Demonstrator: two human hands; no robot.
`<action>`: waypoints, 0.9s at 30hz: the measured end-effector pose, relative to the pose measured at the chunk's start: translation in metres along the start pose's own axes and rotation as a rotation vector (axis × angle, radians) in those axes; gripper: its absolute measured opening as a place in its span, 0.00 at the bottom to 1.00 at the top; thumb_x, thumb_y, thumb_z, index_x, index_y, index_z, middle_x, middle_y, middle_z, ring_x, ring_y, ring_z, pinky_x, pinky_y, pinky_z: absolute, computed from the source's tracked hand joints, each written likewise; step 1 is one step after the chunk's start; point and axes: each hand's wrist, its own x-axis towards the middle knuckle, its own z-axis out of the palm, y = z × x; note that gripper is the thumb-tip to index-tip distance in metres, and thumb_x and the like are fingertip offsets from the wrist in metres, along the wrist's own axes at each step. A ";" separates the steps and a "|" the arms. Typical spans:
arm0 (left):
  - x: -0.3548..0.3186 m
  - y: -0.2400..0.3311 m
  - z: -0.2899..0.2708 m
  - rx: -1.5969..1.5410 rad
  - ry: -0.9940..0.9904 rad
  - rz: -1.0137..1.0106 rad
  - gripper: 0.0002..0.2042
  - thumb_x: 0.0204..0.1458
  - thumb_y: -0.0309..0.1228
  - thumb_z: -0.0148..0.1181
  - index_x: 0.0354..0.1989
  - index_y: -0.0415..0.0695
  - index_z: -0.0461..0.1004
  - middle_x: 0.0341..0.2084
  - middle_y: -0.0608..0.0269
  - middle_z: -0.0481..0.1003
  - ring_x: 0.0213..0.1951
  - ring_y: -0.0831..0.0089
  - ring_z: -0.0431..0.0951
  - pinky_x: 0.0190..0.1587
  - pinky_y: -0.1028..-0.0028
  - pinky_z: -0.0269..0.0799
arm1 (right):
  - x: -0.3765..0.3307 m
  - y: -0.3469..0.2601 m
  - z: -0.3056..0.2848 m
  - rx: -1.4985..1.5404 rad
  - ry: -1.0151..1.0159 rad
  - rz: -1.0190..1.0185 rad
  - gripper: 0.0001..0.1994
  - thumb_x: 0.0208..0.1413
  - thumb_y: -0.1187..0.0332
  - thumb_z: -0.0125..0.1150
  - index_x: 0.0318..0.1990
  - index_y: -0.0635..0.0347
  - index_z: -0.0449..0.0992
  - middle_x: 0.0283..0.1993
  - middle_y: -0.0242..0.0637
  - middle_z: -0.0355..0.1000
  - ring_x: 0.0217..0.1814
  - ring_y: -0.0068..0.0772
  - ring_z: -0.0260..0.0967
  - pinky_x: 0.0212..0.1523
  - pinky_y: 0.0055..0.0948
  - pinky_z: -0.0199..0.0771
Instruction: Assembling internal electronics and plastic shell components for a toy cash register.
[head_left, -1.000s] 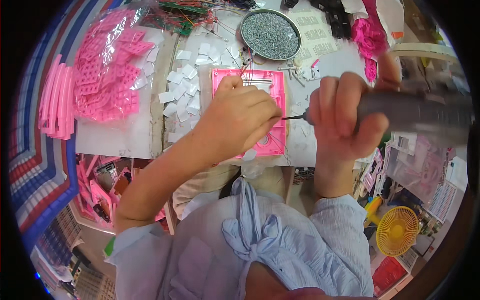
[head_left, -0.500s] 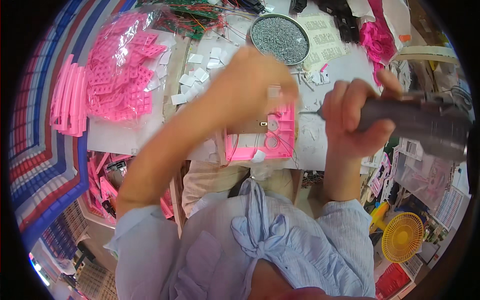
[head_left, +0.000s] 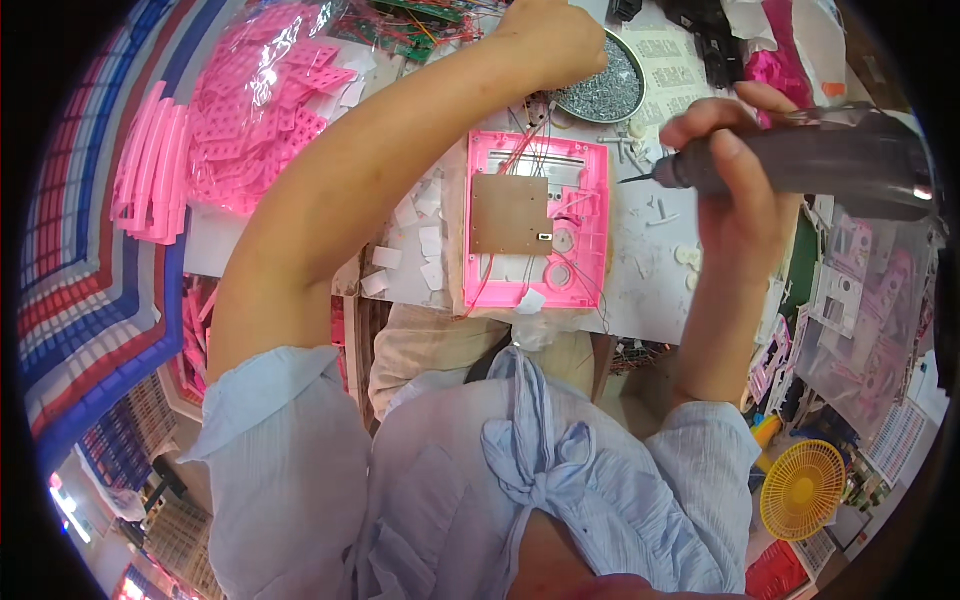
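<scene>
My left hand is at the left side of a round metal bowl of small screws, its fingers curled and largely hidden beneath it. In my right hand is a dark electric screwdriver, its thin bit pointing left. Between my forearms a pink plastic casing lies open side up on the table. A brown circuit board sits inside it, with red and dark wires running out. The screwdriver's tip hangs to the right of the casing, apart from it.
A clear bag of pink grid-like parts and stacked pink strips lie left. White paper pieces lie left of the casing, white plastic pegs right of it. Green circuit boards are behind. A yellow fan stands lower right.
My left hand has moved from above the casing, away from me, to the screw bowl, uncovering the circuit board. My right hand has shifted slightly up and right with the screwdriver.
</scene>
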 end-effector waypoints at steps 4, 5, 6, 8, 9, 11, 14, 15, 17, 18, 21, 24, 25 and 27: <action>-0.047 -0.004 -0.032 -0.595 0.046 -0.124 0.09 0.52 0.34 0.60 0.30 0.42 0.82 0.28 0.56 0.80 0.35 0.55 0.79 0.43 0.56 0.69 | -0.016 0.030 0.013 0.205 -0.093 -0.096 0.18 0.59 0.76 0.60 0.56 0.66 0.66 0.25 0.36 0.70 0.19 0.24 0.65 0.22 0.24 0.66; -0.073 -0.002 -0.049 -0.873 -0.012 -0.141 0.08 0.52 0.33 0.66 0.30 0.41 0.80 0.25 0.62 0.78 0.32 0.61 0.77 0.41 0.65 0.70 | -0.018 0.032 0.018 0.205 -0.091 -0.091 0.17 0.59 0.76 0.60 0.55 0.66 0.67 0.24 0.36 0.69 0.19 0.24 0.65 0.21 0.24 0.66; -0.099 0.002 -0.058 -0.938 -0.031 -0.151 0.06 0.52 0.31 0.65 0.31 0.41 0.80 0.27 0.61 0.79 0.33 0.62 0.78 0.41 0.66 0.70 | -0.019 0.034 0.023 0.209 -0.094 -0.085 0.16 0.58 0.76 0.61 0.53 0.66 0.68 0.24 0.35 0.68 0.19 0.23 0.65 0.20 0.24 0.65; -0.148 0.021 -0.065 -0.951 -0.060 -0.143 0.04 0.51 0.28 0.65 0.32 0.42 0.79 0.32 0.60 0.80 0.37 0.62 0.78 0.43 0.66 0.71 | -0.021 0.042 0.032 0.255 -0.105 -0.067 0.13 0.57 0.78 0.61 0.48 0.67 0.70 0.24 0.34 0.68 0.19 0.20 0.64 0.19 0.22 0.64; -0.168 0.034 -0.062 -0.901 -0.073 -0.119 0.04 0.50 0.27 0.65 0.33 0.42 0.78 0.35 0.61 0.80 0.39 0.61 0.78 0.45 0.65 0.72 | -0.021 0.045 0.036 0.269 -0.115 -0.053 0.13 0.57 0.79 0.61 0.48 0.67 0.70 0.25 0.34 0.69 0.19 0.19 0.64 0.19 0.22 0.64; -0.199 0.061 -0.045 -0.598 0.106 0.003 0.06 0.49 0.26 0.66 0.34 0.42 0.76 0.43 0.61 0.79 0.45 0.59 0.77 0.48 0.62 0.71 | -0.020 0.051 0.040 0.297 -0.133 -0.022 0.13 0.56 0.81 0.61 0.48 0.67 0.70 0.27 0.35 0.70 0.20 0.18 0.65 0.19 0.21 0.64; -0.214 0.082 -0.035 -0.552 0.249 -0.078 0.07 0.48 0.26 0.66 0.35 0.42 0.75 0.47 0.61 0.78 0.47 0.57 0.76 0.50 0.58 0.69 | -0.021 0.059 0.042 0.300 -0.142 -0.019 0.13 0.55 0.83 0.61 0.47 0.68 0.70 0.28 0.35 0.70 0.19 0.18 0.65 0.18 0.21 0.63; -0.215 0.084 -0.035 -0.568 0.249 -0.096 0.08 0.48 0.26 0.67 0.35 0.42 0.75 0.47 0.61 0.78 0.47 0.57 0.76 0.51 0.58 0.69 | -0.021 0.061 0.044 0.307 -0.144 -0.016 0.12 0.55 0.83 0.61 0.47 0.68 0.70 0.28 0.34 0.70 0.19 0.18 0.65 0.18 0.21 0.63; -0.214 0.085 -0.040 -0.600 0.249 -0.127 0.08 0.48 0.26 0.67 0.35 0.41 0.75 0.48 0.60 0.78 0.47 0.57 0.77 0.51 0.58 0.68 | -0.022 0.063 0.044 0.275 -0.150 0.007 0.12 0.55 0.82 0.63 0.45 0.66 0.71 0.29 0.34 0.70 0.21 0.18 0.65 0.20 0.21 0.64; -0.213 0.085 -0.039 -0.609 0.247 -0.137 0.08 0.47 0.26 0.67 0.34 0.42 0.74 0.48 0.60 0.78 0.47 0.57 0.77 0.51 0.58 0.68 | -0.023 0.065 0.044 0.258 -0.153 0.018 0.11 0.54 0.82 0.63 0.44 0.66 0.71 0.30 0.33 0.70 0.22 0.18 0.65 0.21 0.21 0.65; -0.213 0.086 -0.040 -0.632 0.238 -0.175 0.09 0.47 0.27 0.68 0.34 0.43 0.74 0.48 0.61 0.78 0.47 0.59 0.77 0.51 0.59 0.67 | -0.027 0.071 0.042 0.103 -0.164 -0.037 0.10 0.54 0.81 0.65 0.41 0.64 0.72 0.31 0.33 0.71 0.26 0.18 0.66 0.26 0.20 0.65; -0.214 0.088 -0.042 -0.652 0.211 -0.230 0.08 0.47 0.26 0.68 0.34 0.45 0.75 0.48 0.64 0.79 0.47 0.62 0.77 0.53 0.58 0.63 | -0.028 0.074 0.041 0.025 -0.196 -0.057 0.09 0.54 0.80 0.66 0.40 0.63 0.72 0.31 0.32 0.71 0.28 0.18 0.66 0.28 0.20 0.65; -0.214 0.089 -0.043 -0.657 0.195 -0.249 0.08 0.47 0.26 0.68 0.34 0.46 0.76 0.47 0.65 0.79 0.48 0.64 0.78 0.55 0.57 0.62 | -0.028 0.074 0.041 0.003 -0.201 -0.062 0.09 0.54 0.79 0.67 0.40 0.63 0.72 0.31 0.32 0.70 0.28 0.18 0.66 0.28 0.21 0.65; -0.213 0.090 -0.042 -0.643 0.205 -0.266 0.07 0.48 0.26 0.67 0.34 0.48 0.77 0.45 0.67 0.80 0.48 0.67 0.78 0.58 0.55 0.58 | -0.026 0.070 0.042 -0.017 -0.215 -0.066 0.09 0.56 0.78 0.64 0.42 0.63 0.71 0.28 0.31 0.68 0.25 0.18 0.63 0.25 0.22 0.63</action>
